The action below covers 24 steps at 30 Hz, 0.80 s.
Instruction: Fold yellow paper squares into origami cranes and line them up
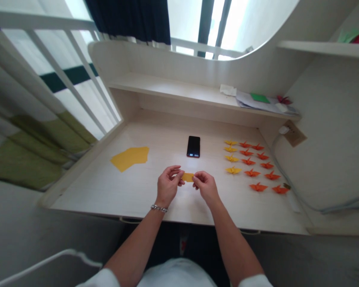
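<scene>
A small folded piece of yellow paper (188,177) is stretched between my two hands, just above the desk near its front edge. My left hand (168,184) pinches its left end between thumb and fingers; a chain bracelet circles that wrist. The right end is pinched by my right hand (206,185). Fingertips cover both ends of the paper. Off to the left, yellow paper sheets (130,157) lie flat on the desk. On the right stand rows of folded paper cranes: several yellow cranes (233,170) and several orange cranes (252,172).
A black phone (193,146) lies beyond my hands on the white desk (167,131). Along the back runs a raised shelf (173,91) with papers (257,101) on its right part. A cable (287,179) hangs from a wall socket (293,132) at the right. White railings (66,75) border the left side.
</scene>
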Each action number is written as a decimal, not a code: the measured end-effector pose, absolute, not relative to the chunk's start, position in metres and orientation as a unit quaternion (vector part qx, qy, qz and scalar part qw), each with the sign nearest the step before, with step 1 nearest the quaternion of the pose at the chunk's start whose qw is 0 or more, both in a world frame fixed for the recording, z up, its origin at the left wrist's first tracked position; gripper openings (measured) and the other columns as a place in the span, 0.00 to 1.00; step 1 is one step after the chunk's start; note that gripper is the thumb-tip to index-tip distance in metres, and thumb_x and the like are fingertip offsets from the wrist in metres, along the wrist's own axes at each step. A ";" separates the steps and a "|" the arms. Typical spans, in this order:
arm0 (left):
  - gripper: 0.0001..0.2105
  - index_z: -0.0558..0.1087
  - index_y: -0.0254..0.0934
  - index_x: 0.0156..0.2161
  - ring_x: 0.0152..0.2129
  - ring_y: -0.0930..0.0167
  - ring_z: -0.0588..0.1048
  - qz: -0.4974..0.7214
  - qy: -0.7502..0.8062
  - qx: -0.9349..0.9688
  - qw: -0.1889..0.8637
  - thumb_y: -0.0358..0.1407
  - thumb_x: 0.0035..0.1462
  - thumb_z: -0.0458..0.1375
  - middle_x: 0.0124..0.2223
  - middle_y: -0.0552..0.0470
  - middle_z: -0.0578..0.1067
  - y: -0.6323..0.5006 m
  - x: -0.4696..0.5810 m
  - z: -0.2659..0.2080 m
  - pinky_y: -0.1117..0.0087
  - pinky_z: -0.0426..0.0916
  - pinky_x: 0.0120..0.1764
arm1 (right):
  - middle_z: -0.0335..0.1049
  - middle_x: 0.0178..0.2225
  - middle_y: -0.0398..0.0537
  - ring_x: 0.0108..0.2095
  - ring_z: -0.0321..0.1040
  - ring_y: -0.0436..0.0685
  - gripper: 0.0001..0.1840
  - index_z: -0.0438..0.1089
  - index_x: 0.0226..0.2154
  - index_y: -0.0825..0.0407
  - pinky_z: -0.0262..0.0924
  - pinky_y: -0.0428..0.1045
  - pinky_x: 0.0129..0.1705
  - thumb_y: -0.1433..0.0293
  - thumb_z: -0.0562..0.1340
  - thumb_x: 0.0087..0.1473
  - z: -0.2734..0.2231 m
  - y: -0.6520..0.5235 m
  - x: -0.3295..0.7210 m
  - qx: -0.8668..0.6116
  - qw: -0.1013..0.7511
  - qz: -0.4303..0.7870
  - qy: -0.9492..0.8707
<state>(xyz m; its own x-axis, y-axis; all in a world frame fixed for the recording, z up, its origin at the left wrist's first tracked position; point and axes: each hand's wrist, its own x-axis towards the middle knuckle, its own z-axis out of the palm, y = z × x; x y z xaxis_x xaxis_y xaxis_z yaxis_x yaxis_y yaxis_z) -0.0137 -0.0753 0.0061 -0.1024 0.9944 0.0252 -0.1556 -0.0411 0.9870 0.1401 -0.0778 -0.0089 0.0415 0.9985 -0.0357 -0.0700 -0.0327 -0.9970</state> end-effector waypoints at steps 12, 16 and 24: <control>0.15 0.73 0.33 0.41 0.32 0.67 0.78 0.556 0.441 0.487 0.509 0.36 0.47 0.65 0.36 0.47 0.79 -0.079 -0.013 0.001 0.65 0.74 0.36 | 0.75 0.29 0.49 0.26 0.70 0.53 0.14 0.74 0.34 0.53 0.63 0.48 0.28 0.61 0.66 0.46 0.009 -0.086 0.140 -0.471 0.513 0.523 -0.492; 0.15 0.73 0.34 0.42 0.34 0.67 0.78 0.543 0.431 0.505 0.514 0.35 0.47 0.65 0.37 0.46 0.79 -0.082 -0.014 0.003 0.65 0.73 0.40 | 0.74 0.24 0.49 0.26 0.70 0.54 0.14 0.77 0.31 0.54 0.64 0.49 0.29 0.60 0.66 0.45 0.012 -0.086 0.141 -0.486 0.496 0.523 -0.495; 0.15 0.74 0.34 0.42 0.36 0.66 0.78 0.530 0.421 0.515 0.526 0.34 0.48 0.65 0.38 0.46 0.79 -0.084 -0.018 0.008 0.63 0.73 0.43 | 0.76 0.25 0.50 0.28 0.72 0.55 0.16 0.78 0.32 0.54 0.65 0.49 0.31 0.58 0.66 0.46 0.022 -0.094 0.142 -0.485 0.480 0.571 -0.456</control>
